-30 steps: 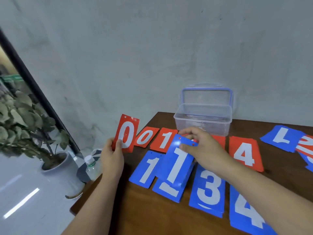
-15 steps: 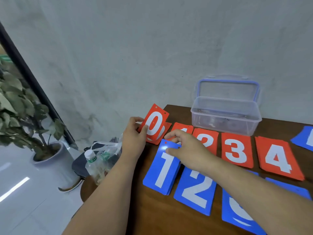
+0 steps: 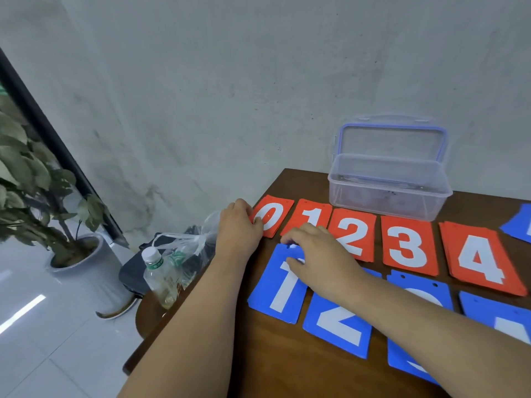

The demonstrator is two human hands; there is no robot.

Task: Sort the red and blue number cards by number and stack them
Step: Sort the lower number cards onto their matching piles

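Left hand: the left hand is at the left edge of the red 0; its fingers are curled round that edge and the thumb is pressed on the card face, so the card is held.
Right hand: the right hand lies over the top of the blue 1; the fingers are bent at the card's upper edge and the thumb is laid on its face, so the card is pinched.
Red row: the red 0, red 1, red 2, red 3 and red 4 are laid face up from left to right along the far part of the bench; the red 4 is seen to be a stack of several cards.
Blue row: the blue 1 and blue 2 are set side by side nearer the person, below the red row; a third blue card is mostly covered by the right forearm, so its digit cannot be read; a fourth blue card is cut by the frame edge.
Far right: another blue card is seen at the edge, apart from the rows.
Box: a clear box with its lid raised is placed behind the red 2 and red 3, against the wall.
Beside the bench: a bottle and a plastic bag are seen on a lower surface to the left; a potted plant stands on the floor beyond.
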